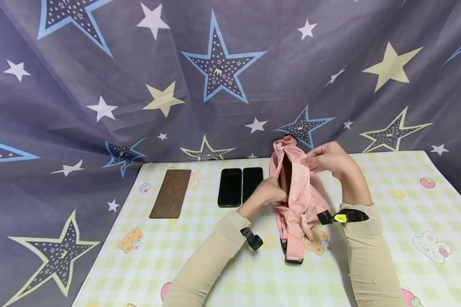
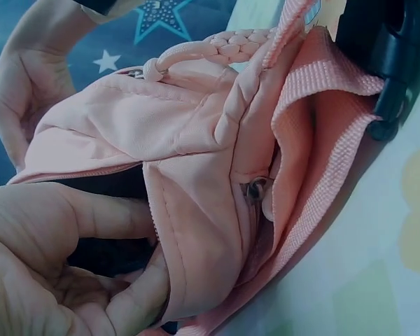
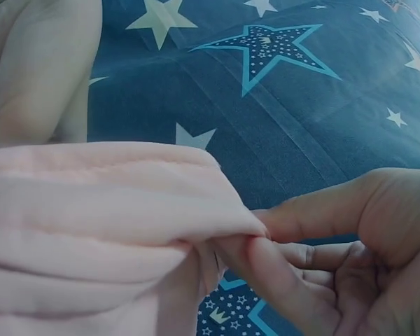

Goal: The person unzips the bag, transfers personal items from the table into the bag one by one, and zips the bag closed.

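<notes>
A pink fabric bag (image 1: pixel 301 187) with webbing straps stands on the table, its zipped top open and something brown showing inside. My right hand (image 1: pixel 328 160) pinches the right rim of the opening between thumb and finger; the right wrist view shows the pinched fabric (image 3: pixel 224 220) up close. My left hand (image 1: pixel 270 192) reaches over the left side, fingers inside the opening. In the left wrist view, those fingers (image 2: pixel 136 297) are spread over a dark gap, their tips hidden behind the zipper edge (image 2: pixel 157 241); I cannot tell whether they hold anything.
Two black phones (image 1: pixel 229 187) (image 1: pixel 252 183) lie side by side left of the bag. Farther left is a flat brown wallet (image 1: pixel 170 194). A dark curtain with stars (image 1: pixel 223 72) hangs along the table's back edge. A strap with a black buckle (image 1: pixel 293 261) trails toward the front.
</notes>
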Motion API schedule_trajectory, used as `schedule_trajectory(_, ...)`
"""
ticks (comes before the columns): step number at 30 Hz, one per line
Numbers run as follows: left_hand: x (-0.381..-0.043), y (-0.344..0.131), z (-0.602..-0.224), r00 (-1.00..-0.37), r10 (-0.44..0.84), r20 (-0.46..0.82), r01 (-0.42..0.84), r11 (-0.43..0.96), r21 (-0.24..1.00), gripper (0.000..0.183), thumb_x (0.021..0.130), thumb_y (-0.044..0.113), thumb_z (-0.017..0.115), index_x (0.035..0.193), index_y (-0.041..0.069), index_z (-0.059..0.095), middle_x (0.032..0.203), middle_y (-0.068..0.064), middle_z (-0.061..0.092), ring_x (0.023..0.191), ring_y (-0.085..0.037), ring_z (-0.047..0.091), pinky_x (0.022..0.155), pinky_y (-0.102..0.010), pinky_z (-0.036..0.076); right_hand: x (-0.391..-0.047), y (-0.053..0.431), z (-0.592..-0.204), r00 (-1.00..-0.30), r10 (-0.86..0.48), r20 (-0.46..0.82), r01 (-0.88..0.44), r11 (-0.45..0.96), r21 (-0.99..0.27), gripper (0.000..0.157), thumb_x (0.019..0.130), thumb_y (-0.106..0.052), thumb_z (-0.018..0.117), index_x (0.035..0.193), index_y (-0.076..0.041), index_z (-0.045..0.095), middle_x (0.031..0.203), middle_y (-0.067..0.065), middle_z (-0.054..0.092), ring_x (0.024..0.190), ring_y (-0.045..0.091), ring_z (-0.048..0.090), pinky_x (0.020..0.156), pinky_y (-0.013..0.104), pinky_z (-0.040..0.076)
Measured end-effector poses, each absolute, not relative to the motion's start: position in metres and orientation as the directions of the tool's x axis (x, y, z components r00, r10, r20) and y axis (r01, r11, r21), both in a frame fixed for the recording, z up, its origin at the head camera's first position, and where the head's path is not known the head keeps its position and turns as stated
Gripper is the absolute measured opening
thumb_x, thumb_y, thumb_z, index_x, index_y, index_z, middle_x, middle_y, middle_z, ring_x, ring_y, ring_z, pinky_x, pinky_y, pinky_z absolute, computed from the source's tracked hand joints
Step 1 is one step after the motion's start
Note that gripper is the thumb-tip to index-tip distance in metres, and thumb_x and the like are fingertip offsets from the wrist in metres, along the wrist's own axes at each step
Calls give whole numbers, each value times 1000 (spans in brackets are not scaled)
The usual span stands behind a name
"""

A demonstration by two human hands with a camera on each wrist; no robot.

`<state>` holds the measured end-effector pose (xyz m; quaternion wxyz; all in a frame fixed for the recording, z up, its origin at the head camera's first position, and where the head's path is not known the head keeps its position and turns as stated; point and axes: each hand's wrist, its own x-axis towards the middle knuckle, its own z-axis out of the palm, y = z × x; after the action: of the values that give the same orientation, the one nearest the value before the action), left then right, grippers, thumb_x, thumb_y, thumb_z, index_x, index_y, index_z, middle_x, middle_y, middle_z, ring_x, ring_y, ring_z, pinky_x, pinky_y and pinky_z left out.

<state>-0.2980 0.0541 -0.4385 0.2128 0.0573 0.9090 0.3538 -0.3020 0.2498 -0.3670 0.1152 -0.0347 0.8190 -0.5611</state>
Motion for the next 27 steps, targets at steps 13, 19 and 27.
schedule_trajectory(13, -299, 56, -441, -926, 290, -242, 106, 813, 572, 34, 71, 1, 69, 56, 16, 44, 59, 2, 38, 53, -15, 37, 45, -24, 30, -301, 248, -366, -976, -130, -172, 94, 460, -883, 27, 91, -4, 72, 105, 19, 68, 65, -5, 66, 58, 7, 67, 62, 28, 62)
schedule_trajectory(19, -298, 59, -442, -927, 290, -238, 131, 844, 520, 37, 72, 0, 66, 55, 17, 38, 59, 3, 34, 52, -15, 33, 45, -24, 27, -303, 247, -371, -977, -123, -171, 94, 474, -875, 29, 91, -5, 73, 106, 19, 68, 65, -3, 68, 58, 8, 68, 64, 30, 63)
schedule_trajectory(27, -299, 61, -446, -934, 271, -233, 134, 869, 475, 31, 75, 0, 64, 57, 15, 43, 61, 0, 43, 53, -15, 39, 45, -23, 33, -305, 245, -375, -978, -120, -171, 87, 509, -856, 32, 90, -9, 76, 106, 18, 70, 70, -2, 72, 60, 8, 68, 68, 34, 64)
